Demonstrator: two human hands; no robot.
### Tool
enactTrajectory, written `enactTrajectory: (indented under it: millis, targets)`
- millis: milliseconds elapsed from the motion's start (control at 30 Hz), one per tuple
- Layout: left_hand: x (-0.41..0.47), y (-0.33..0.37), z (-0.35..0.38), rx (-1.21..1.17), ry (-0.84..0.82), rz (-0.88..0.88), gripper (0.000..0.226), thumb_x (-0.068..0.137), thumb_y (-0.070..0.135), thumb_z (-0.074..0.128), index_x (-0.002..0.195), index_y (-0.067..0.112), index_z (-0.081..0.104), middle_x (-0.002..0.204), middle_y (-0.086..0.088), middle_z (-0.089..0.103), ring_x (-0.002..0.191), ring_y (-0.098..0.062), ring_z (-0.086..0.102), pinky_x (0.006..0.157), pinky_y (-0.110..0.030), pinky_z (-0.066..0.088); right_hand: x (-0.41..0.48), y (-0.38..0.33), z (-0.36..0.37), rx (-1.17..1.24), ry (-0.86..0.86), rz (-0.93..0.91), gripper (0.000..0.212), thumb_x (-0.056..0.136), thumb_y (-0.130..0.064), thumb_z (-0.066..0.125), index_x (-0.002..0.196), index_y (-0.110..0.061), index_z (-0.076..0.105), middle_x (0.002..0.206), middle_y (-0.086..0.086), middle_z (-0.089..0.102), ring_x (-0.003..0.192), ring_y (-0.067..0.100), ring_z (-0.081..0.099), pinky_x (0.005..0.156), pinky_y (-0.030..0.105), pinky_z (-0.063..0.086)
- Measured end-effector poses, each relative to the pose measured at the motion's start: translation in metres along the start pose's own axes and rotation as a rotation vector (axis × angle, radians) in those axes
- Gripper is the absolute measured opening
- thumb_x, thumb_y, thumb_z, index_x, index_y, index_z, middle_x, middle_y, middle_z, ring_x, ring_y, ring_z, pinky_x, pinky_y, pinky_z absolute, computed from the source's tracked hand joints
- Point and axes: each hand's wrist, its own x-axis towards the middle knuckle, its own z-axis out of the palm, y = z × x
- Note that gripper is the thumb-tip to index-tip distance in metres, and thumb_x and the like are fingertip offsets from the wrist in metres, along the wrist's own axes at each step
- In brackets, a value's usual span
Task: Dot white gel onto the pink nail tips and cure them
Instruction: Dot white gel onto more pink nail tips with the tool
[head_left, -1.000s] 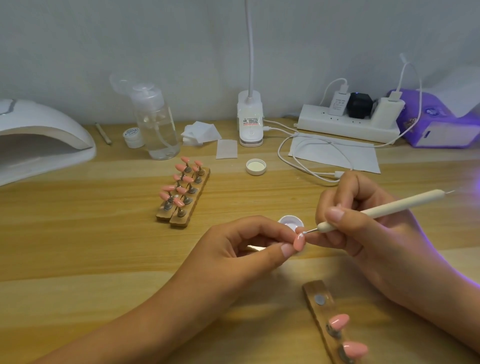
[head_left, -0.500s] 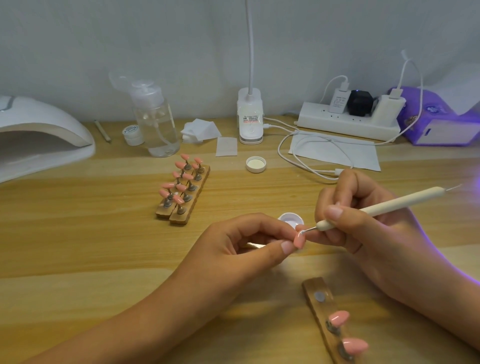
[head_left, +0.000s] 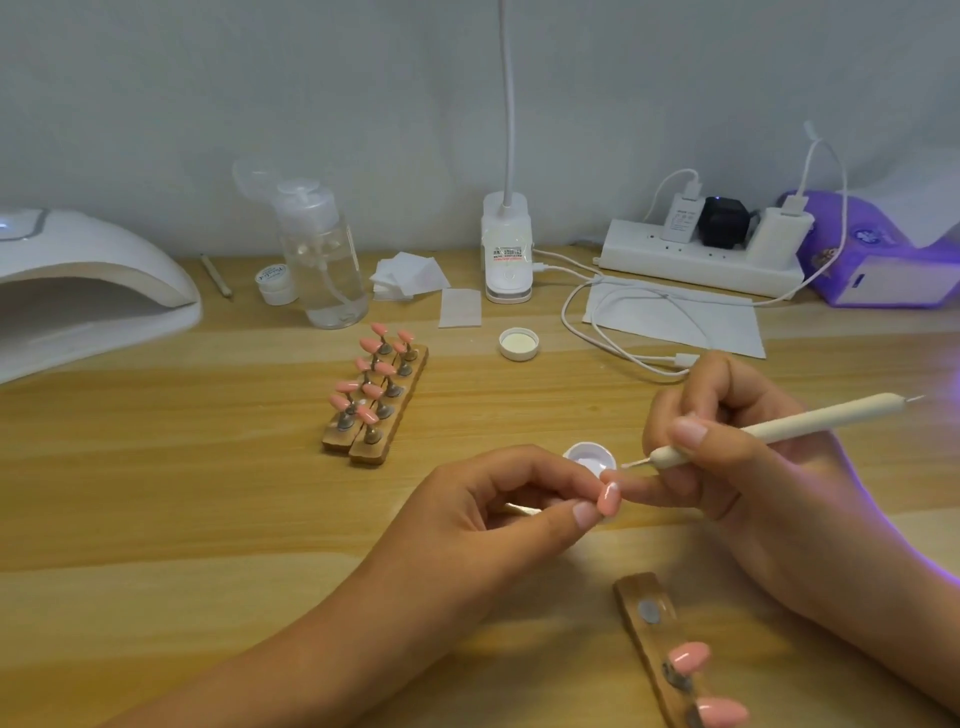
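At 5 o'clock, nearest you, lies one wooden strip carrying two pink tips and one bare metal disc. Your two hands meet just right of centre, with one held nail tip and one dotting pen between them. Behind them stands one open gel pot. At 11 o'clock, two more strips lie side by side, bearing about ten pink tips. Beyond are one loose white lid at 12 and one curing lamp at 9 to 10 o'clock. Along the wall are one pump bottle, one small jar, one desk lamp base and one power strip.

The held nail tip is glossy pink and oval, with a touch of white at its far end.

Your left hand is curled, pinching that tip between thumb and forefinger. Your right hand grips the dotting pen like a pencil, its fine metal point just beside the tip's far end. You cannot tell whether it touches. One right finger reaches out to the held tip.
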Motion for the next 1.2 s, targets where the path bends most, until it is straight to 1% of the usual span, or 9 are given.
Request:
enactTrajectory:
  millis: [133, 200, 267, 400, 500, 600, 733, 1000, 1200]
  targets:
    - [0.001, 0.003, 0.000, -0.071, 0.070, 0.026, 0.004, 0.082, 0.026, 0.072, 0.085, 0.028, 0.074, 0.079, 0.014, 0.068, 0.072, -0.001, 0.058, 0.068, -0.011, 0.045, 0.004, -0.002, -0.002, -0.132, 0.107, -0.087, 0.028, 0.075, -0.046, 0.077, 0.083, -0.021, 0.065, 0.075, -0.001, 0.058, 0.068, 0.007, 0.059, 0.081, 0.039, 0.058]
    - [0.002, 0.003, 0.000, -0.128, 0.142, 0.017, 0.004, 0.081, 0.027, 0.074, 0.084, 0.029, 0.074, 0.078, 0.013, 0.068, 0.072, 0.000, 0.059, 0.067, -0.010, 0.046, 0.004, -0.003, -0.004, -0.307, 0.153, -0.100, 0.031, 0.074, -0.052, 0.075, 0.090, -0.026, 0.071, 0.089, -0.007, 0.068, 0.083, 0.010, 0.067, 0.088, 0.033, 0.056]
    - [0.002, 0.002, -0.001, -0.165, 0.175, 0.003, 0.004, 0.081, 0.028, 0.074, 0.083, 0.031, 0.074, 0.080, 0.012, 0.069, 0.073, 0.000, 0.059, 0.068, -0.011, 0.048, 0.005, -0.003, -0.006, -0.439, 0.187, -0.105, 0.024, 0.075, -0.044, 0.072, 0.095, -0.032, 0.074, 0.102, -0.007, 0.072, 0.093, 0.013, 0.069, 0.084, 0.020, 0.053]
    - [0.006, 0.003, -0.002, -0.218, 0.166, -0.032, 0.013, 0.077, 0.023, 0.066, 0.083, 0.028, 0.076, 0.077, 0.012, 0.070, 0.073, 0.000, 0.062, 0.070, -0.016, 0.051, 0.005, 0.002, -0.006, -0.534, 0.162, -0.173, 0.013, 0.079, -0.021, 0.077, 0.087, -0.031, 0.075, 0.091, -0.007, 0.072, 0.081, 0.007, 0.068, 0.074, 0.012, 0.051]
    - [0.006, 0.001, -0.003, -0.236, 0.163, -0.043, 0.013, 0.077, 0.021, 0.068, 0.084, 0.027, 0.077, 0.081, 0.009, 0.072, 0.074, -0.001, 0.063, 0.070, -0.017, 0.052, 0.007, 0.005, -0.010, -0.497, 0.166, -0.180, 0.016, 0.080, -0.015, 0.063, 0.085, -0.030, 0.069, 0.085, -0.006, 0.067, 0.078, 0.009, 0.067, 0.072, 0.015, 0.052]
    - [0.003, 0.002, -0.004, -0.277, 0.171, -0.049, 0.014, 0.074, 0.027, 0.075, 0.088, 0.024, 0.077, 0.086, 0.008, 0.073, 0.073, -0.002, 0.062, 0.069, -0.016, 0.051, 0.009, 0.005, -0.007, -0.510, 0.150, -0.182, 0.004, 0.086, -0.025, 0.065, 0.088, -0.028, 0.067, 0.084, -0.004, 0.066, 0.076, 0.009, 0.063, 0.071, 0.015, 0.051]
    - [0.002, 0.004, -0.004, -0.292, 0.188, -0.075, 0.014, 0.076, 0.024, 0.073, 0.090, 0.025, 0.077, 0.092, 0.008, 0.074, 0.074, -0.002, 0.064, 0.070, -0.013, 0.050, 0.008, 0.005, 0.000, -0.555, 0.159, -0.158, 0.018, 0.088, -0.042, 0.055, 0.088, -0.029, 0.067, 0.084, 0.004, 0.066, 0.074, 0.012, 0.062, 0.071, 0.021, 0.051]
    - [0.001, 0.007, -0.007, -0.332, 0.203, -0.075, 0.019, 0.074, 0.031, 0.080, 0.092, 0.026, 0.077, 0.088, 0.007, 0.073, 0.077, -0.006, 0.064, 0.071, -0.016, 0.051, 0.005, 0.004, 0.009, -0.851, 0.159, -0.300, 0.011, 0.087, -0.029, 0.063, 0.093, -0.019, 0.063, 0.083, -0.008, 0.064, 0.070, 0.020, 0.059, 0.066, 0.038, 0.051]
    - [0.007, -0.003, -0.006, -0.367, 0.214, -0.046, 0.020, 0.069, 0.027, 0.079, 0.088, 0.022, 0.078, 0.086, 0.006, 0.074, 0.076, -0.002, 0.066, 0.069, -0.016, 0.053, 0.009, 0.011, -0.002, -0.798, 0.118, -0.269, 0.020, 0.091, -0.039, 0.059, 0.091, -0.020, 0.064, 0.080, -0.011, 0.063, 0.071, 0.018, 0.059, 0.066, 0.025, 0.050]
